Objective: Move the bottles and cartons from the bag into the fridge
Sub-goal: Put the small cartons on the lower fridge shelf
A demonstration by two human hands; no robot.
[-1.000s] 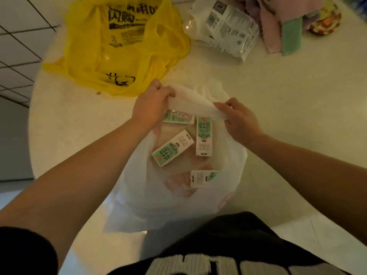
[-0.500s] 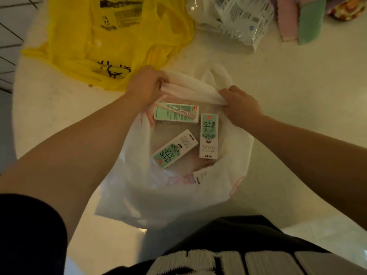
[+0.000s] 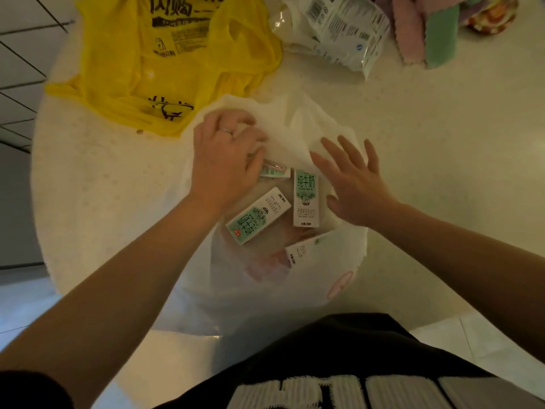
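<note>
Pale round tabletop [image 3: 442, 149] in dim light, tiled floor off to the left, no fridge anywhere in shot. Left hand [image 3: 227, 163] is curled, with fingers and thumb bunching the far rim of the white bag [image 3: 265, 302] and holding it back. It sits right above the top carton [image 3: 274, 172], and I can't tell if it touches that one too. Right hand [image 3: 354, 187] is wide, fingers splayed, holding nothing, over the bag's right edge. Pressing the plastic or just hovering, can't say. In the bag mouth at centre frame, the straight carton [image 3: 306, 196] lies just beside the right hand, with the slanted carton [image 3: 258, 215] to its left. A fourth carton [image 3: 303, 250] is half buried under plastic lower down. No bottles that I can see. My take: pin the mouth open with the left hand and send the free one to the straight carton first, gripping across its narrow sides, since it's closest and nothing lies on it. Further out there's a yellow bag [image 3: 165, 69] upper left, plus a crinkled packet [image 3: 345, 28] and cloths [image 3: 436, 33] along the top.
</note>
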